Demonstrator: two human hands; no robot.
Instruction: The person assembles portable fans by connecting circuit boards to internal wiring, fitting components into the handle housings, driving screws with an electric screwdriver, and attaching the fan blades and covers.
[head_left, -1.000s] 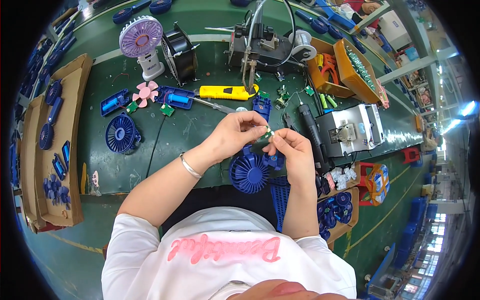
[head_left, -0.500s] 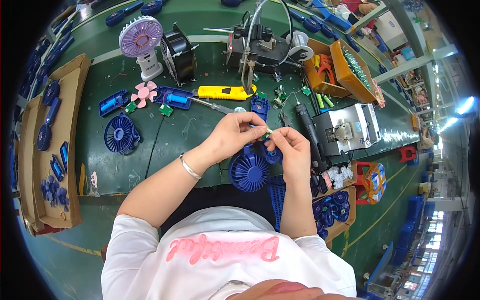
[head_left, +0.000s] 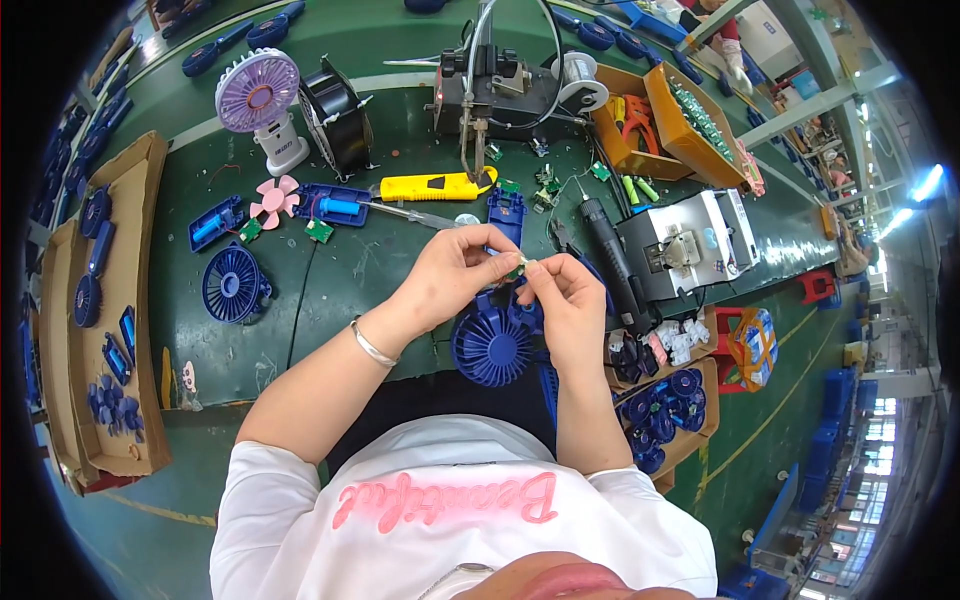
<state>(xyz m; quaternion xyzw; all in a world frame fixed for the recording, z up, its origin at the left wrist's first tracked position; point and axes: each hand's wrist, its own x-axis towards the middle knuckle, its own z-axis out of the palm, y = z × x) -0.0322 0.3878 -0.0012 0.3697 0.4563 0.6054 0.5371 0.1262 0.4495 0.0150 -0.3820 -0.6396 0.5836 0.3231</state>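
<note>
My left hand [head_left: 452, 277] pinches a small green circuit board [head_left: 517, 271] between thumb and fingertips. Against its edge, at a tiny pale part, my right hand [head_left: 567, 296] closes its thumb and forefinger; what exactly these fingers grip is mostly hidden. Just below the hands lies a dark blue fan head [head_left: 492, 346] near the bench's front edge. Beyond my fingertips rests an open blue handle shell [head_left: 507, 213]. A yellow-handled tool [head_left: 435, 187] lies past the left hand, and a black cylindrical screwdriver [head_left: 612, 255] lies beside the right.
A soldering stand [head_left: 490, 95] with a wire spool [head_left: 580, 82] stands at the back. Left are a blue fan cage [head_left: 234, 284], a pink fan blade [head_left: 273, 203], a lilac-and-white fan [head_left: 258, 95] and a cardboard tray [head_left: 120, 300]. A grey-white machine [head_left: 685, 245] stands right.
My view has shifted slightly, so the bench things appear farther left. Both hands stay together at the small board, with only slight finger movement.
</note>
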